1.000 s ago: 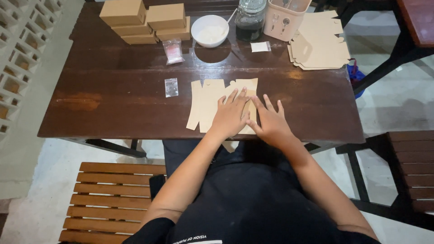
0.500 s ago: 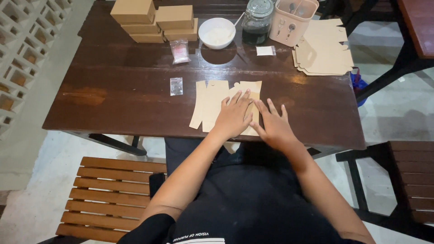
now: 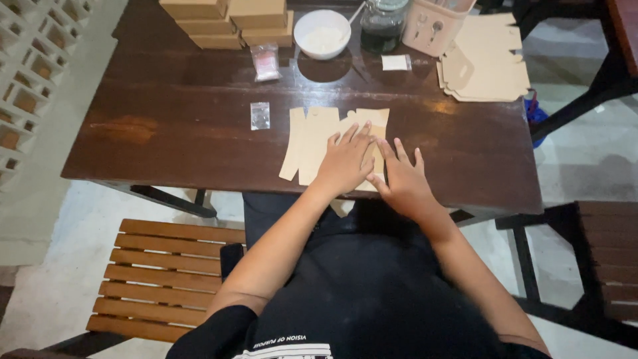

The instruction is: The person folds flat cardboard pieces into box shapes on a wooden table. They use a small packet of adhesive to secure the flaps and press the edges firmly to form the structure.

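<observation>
A flat tan cardboard box blank [image 3: 312,136] lies unfolded near the front edge of the dark wooden table [image 3: 173,126]. My left hand [image 3: 345,159] presses flat on its right part, fingers spread. My right hand [image 3: 402,178] rests just to the right, palm down, fingers apart, touching the blank's right edge and the table. Neither hand grips anything. Part of the blank is hidden under my hands.
A pile of flat tan blanks [image 3: 488,63] lies at the back right. Folded tan boxes [image 3: 226,20] are stacked at the back left, beside a white bowl [image 3: 321,33], a dark glass jar [image 3: 382,26] and a beige holder [image 3: 435,26]. Two small clear packets [image 3: 260,115] lie left. A slatted wooden bench [image 3: 166,279] stands below.
Both hands stay pressed on the blank. The camera view has shifted slightly, so the table sits a little higher and further right in the frame.
</observation>
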